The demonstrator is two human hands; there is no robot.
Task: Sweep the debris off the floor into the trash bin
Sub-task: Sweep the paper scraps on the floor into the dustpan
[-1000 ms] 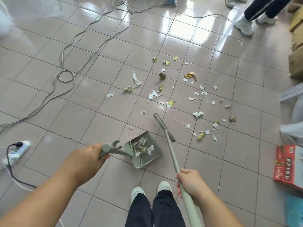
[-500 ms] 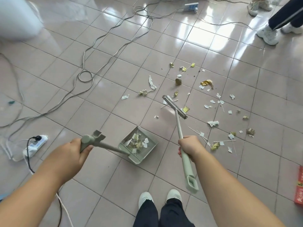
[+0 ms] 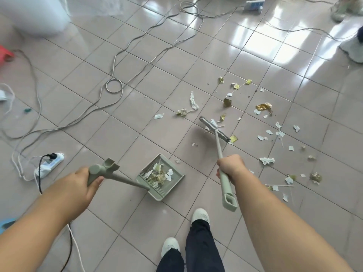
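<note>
My left hand (image 3: 77, 185) grips the handle of a grey-green dustpan (image 3: 177, 177), which rests on the tiled floor and holds paper scraps and gold foil bits. My right hand (image 3: 230, 167) grips the shaft of a matching broom (image 3: 219, 147). The broom head (image 3: 214, 130) sits among scattered debris (image 3: 263, 132): white paper scraps, gold foil and thin sticks spread over the tiles to the right and beyond the pan. The pan lies left of the broom, apart from it. A white bin with a clear bag (image 3: 37, 14) shows blurred at the top left.
Grey cables (image 3: 114, 83) loop across the floor on the left and far side. A white power strip (image 3: 49, 165) with a black plug lies near my left hand. Another person's shoes (image 3: 351, 50) stand at the top right. My own feet (image 3: 200, 215) are below the dustpan.
The view has swung left, bringing the white bin into sight. My right hand slid down the broom shaft and the broom head moved outward into the debris. The dustpan stays on the floor.
</note>
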